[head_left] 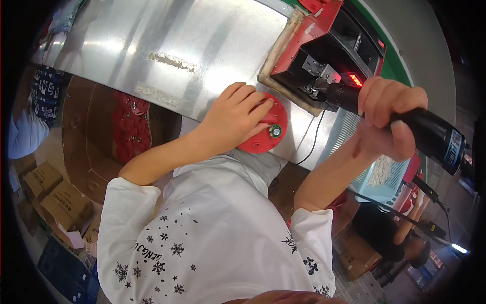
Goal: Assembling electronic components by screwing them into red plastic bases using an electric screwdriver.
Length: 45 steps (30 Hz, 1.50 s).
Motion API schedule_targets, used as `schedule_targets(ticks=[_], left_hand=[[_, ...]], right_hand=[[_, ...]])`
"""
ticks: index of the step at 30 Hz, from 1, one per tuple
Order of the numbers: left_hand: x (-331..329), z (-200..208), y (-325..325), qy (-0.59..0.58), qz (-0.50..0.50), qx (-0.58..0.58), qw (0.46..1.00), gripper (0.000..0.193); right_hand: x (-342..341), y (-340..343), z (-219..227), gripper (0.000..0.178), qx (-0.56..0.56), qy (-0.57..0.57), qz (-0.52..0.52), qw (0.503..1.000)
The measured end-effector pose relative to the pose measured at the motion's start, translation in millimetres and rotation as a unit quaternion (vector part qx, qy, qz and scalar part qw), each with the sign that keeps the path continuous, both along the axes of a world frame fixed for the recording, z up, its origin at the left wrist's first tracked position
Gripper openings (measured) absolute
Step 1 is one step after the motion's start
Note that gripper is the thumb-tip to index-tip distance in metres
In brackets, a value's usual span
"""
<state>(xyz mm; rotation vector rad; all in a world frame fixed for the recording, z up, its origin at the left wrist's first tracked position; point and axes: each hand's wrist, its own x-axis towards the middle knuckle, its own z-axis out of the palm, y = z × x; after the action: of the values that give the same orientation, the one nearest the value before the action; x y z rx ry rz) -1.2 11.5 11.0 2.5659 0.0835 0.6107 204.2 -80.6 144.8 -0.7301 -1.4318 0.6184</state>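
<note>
My left hand (pixel 228 117) rests over a red round plastic part (pixel 260 143) at the table's near edge, its fingers curled across the top and holding it. A small green ring-shaped piece with a silvery centre (pixel 275 131) sits on the right side of that part. In my right hand (pixel 389 109) is a black electric screwdriver (pixel 428 129), gripped round its body and lying nearly level. The driver's tip points left, at the metal outlet of a red and black screw feeder (pixel 349 45) with a lit red display. Whether the tip touches the outlet I cannot tell.
A shiny metal table (pixel 212 30) spans the top. To the right stands a light blue basket (pixel 377 190) holding white pieces. Red parts fill a cardboard box (pixel 86 121) below the table's left. Cartons (pixel 66 202) stand lower left; another person (pixel 382 223) sits lower right.
</note>
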Motion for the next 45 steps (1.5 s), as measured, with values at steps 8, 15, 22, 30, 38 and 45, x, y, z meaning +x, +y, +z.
schedule_targets(ticks=[8,15,22,30,38,45], left_hand=[[5,4,-18,-0.067,0.000,-0.044,0.997,0.029],[8,-7,-41,-0.064,0.038,-0.050,0.996,0.018],[10,-18,-43,-0.085,0.054,-0.051,0.994,0.011],[10,-18,-42,-0.090,0.055,-0.058,0.993,0.008],[13,-21,-40,-0.107,0.055,-0.066,0.991,0.015],[15,-20,-39,-0.118,0.060,-0.090,0.987,0.020]], right_hand=[[-25,-4,-2,0.029,-0.039,0.162,-0.401,0.901],[-69,-43,-31,0.019,-0.038,0.170,-0.369,0.913],[-69,-53,-55,0.020,-0.058,0.214,-0.364,0.905],[-63,-47,-59,0.020,-0.075,0.213,-0.360,0.905],[-67,-32,-59,0.017,-0.079,0.164,-0.309,0.933],[-75,-25,-57,0.011,-0.104,0.136,-0.314,0.934]])
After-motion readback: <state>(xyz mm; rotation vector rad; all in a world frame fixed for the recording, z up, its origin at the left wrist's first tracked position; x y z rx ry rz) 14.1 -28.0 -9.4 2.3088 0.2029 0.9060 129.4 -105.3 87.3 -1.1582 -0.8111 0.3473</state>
